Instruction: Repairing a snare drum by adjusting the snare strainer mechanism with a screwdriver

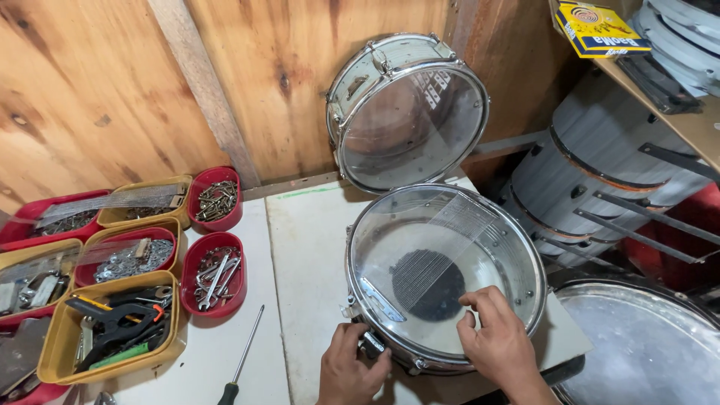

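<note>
Chrome is what I am feeling under both hands: the snare drum (444, 277) is lying flat on the white board (307, 247) in front of me, snare side up, its clear bottom head showing the band of snare wires (435, 259) running across it.

I am judging it as a stiff metal shell, moderately heavy, with a smooth plated hoop that could slide in a sweaty grip. The transparent head is thin film and the wires are fine, so I am treating both as fragile and keeping pressure off the middle. The hoop and the lugs around the rim look like the safe places to take hold.

My left hand (351, 371) is curling around the strainer hardware (372, 343) at the near edge, fingers bent and closing on that small metal part, though I cannot tell how firmly. My right hand (496, 337) is resting on the head near the rim, fingers loosely spread with the tips touching the film.

A second snare drum (407, 111) is leaning upright against the wooden wall just behind. On the shelf at upper right a flat yellow box (598, 28) with a dark band and a spiral picture is lying tilted. To my left, red and yellow trays (112, 330) are holding screws, wrenches and clamps, and a screwdriver (241, 364) is lying on the table near my left hand.
</note>
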